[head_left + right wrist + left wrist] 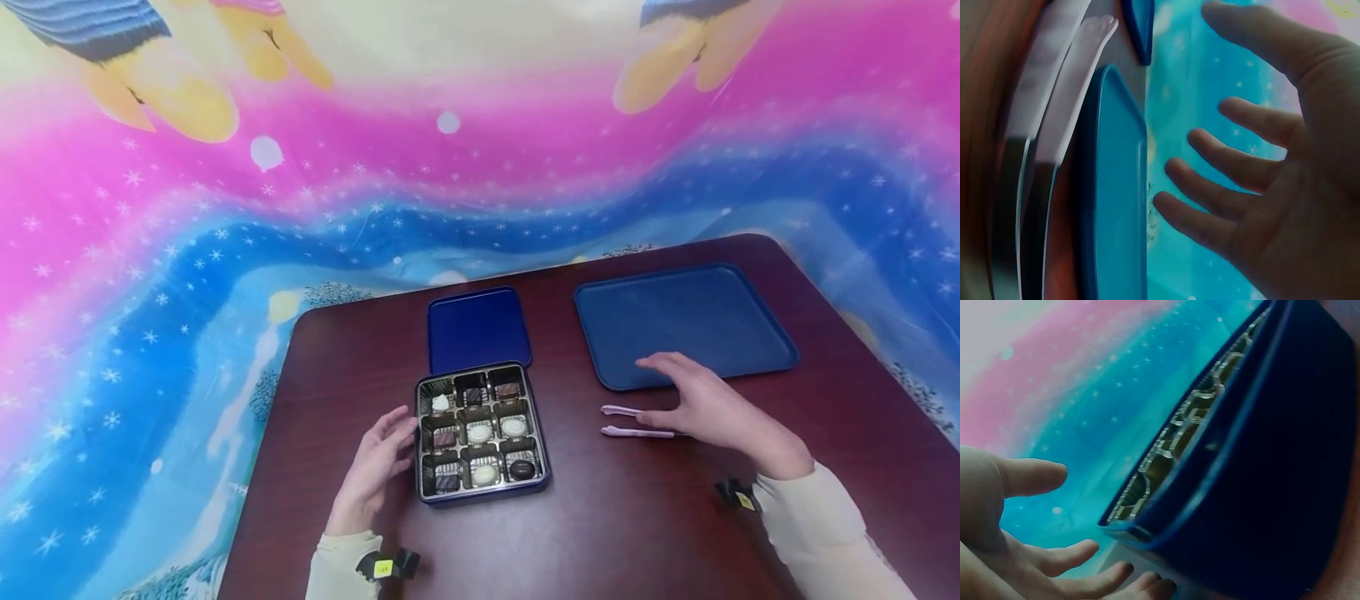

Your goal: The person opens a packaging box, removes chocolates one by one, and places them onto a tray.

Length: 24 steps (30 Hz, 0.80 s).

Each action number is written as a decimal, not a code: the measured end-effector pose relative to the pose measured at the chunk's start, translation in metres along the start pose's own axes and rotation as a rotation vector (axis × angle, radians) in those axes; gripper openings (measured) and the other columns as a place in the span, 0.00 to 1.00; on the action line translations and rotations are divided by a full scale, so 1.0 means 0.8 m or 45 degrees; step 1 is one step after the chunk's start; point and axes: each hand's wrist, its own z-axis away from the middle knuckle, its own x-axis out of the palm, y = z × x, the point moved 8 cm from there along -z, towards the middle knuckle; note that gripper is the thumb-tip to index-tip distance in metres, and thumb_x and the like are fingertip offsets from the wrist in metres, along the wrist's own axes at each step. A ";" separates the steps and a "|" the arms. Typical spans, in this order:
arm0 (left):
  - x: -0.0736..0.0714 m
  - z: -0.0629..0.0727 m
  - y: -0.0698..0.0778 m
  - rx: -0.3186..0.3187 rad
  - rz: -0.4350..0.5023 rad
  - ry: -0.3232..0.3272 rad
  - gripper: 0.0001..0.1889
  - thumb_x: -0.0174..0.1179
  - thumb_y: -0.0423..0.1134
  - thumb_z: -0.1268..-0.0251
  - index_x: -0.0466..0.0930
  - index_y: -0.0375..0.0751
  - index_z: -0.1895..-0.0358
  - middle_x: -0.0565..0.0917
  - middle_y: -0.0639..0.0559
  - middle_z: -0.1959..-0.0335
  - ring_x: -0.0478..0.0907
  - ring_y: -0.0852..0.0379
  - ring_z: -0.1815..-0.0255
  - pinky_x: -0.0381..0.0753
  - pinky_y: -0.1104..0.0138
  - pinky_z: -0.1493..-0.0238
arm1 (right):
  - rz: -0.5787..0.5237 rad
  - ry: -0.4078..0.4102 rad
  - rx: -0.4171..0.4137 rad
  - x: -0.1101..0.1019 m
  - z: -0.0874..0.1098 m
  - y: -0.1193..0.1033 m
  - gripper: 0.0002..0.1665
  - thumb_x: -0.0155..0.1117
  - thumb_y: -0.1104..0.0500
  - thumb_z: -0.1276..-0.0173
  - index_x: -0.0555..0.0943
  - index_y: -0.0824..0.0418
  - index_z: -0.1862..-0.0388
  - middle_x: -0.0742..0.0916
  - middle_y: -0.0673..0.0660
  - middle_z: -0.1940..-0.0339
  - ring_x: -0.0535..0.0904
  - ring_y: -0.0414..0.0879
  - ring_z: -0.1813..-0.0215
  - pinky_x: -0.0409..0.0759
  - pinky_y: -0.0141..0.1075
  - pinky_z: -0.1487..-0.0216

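Observation:
A square blue tin (482, 435) of chocolates stands on the table, its tray divided into several compartments with white and dark pieces. My left hand (377, 458) is just left of the tin, fingers spread and holding nothing; the left wrist view has the tin's side wall (1260, 462) in front of the fingertips (1088, 549). Over a pair of tongs (637, 432) hovers my right hand (705, 408), its thumb and fingers apart. The right wrist view gives the tongs' pale pink tips (1066, 87) and metal arms, with the empty palm beside them.
A plain blue lid (480, 329) lies flat behind the tin, against its back edge. To the right is a larger blue tray (682, 321) with a raised rim, bearing nothing. Behind the dark wooden table (352, 358) hangs a colourful printed cloth (420, 183).

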 end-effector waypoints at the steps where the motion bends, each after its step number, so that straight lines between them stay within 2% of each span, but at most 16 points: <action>1: 0.001 -0.001 -0.003 -0.006 -0.004 -0.007 0.32 0.56 0.44 0.23 0.59 0.33 0.24 0.69 0.31 0.29 0.69 0.37 0.33 0.77 0.54 0.44 | 0.023 -0.014 0.008 0.002 0.001 0.003 0.44 0.80 0.46 0.42 0.74 0.63 0.33 0.76 0.66 0.34 0.71 0.64 0.35 0.77 0.62 0.41; 5: 0.004 -0.001 -0.015 -0.032 -0.010 -0.013 0.30 0.54 0.44 0.22 0.62 0.31 0.25 0.74 0.32 0.32 0.74 0.43 0.36 0.78 0.59 0.49 | 0.078 -0.046 0.020 0.007 0.005 0.012 0.39 0.82 0.49 0.45 0.77 0.64 0.39 0.78 0.65 0.38 0.72 0.63 0.36 0.76 0.62 0.41; 10: 0.003 -0.001 -0.022 -0.021 -0.014 -0.009 0.28 0.53 0.41 0.21 0.64 0.29 0.27 0.77 0.32 0.37 0.77 0.47 0.41 0.80 0.61 0.52 | 0.114 -0.032 0.001 0.013 0.010 0.022 0.36 0.82 0.52 0.46 0.78 0.63 0.41 0.78 0.64 0.39 0.73 0.61 0.38 0.78 0.59 0.43; 16: 0.003 0.000 -0.021 0.004 -0.022 -0.011 0.26 0.53 0.38 0.21 0.65 0.26 0.28 0.79 0.32 0.39 0.81 0.51 0.49 0.82 0.63 0.57 | 0.135 -0.026 0.016 0.019 0.012 0.034 0.36 0.82 0.53 0.47 0.78 0.63 0.41 0.79 0.63 0.41 0.75 0.59 0.41 0.80 0.57 0.44; 24: 0.003 -0.001 -0.018 0.025 -0.031 -0.005 0.26 0.53 0.36 0.21 0.65 0.24 0.29 0.76 0.29 0.36 0.82 0.51 0.50 0.83 0.63 0.59 | 0.159 -0.057 0.036 0.030 0.010 0.040 0.35 0.83 0.54 0.48 0.80 0.61 0.43 0.81 0.59 0.47 0.77 0.51 0.52 0.81 0.48 0.54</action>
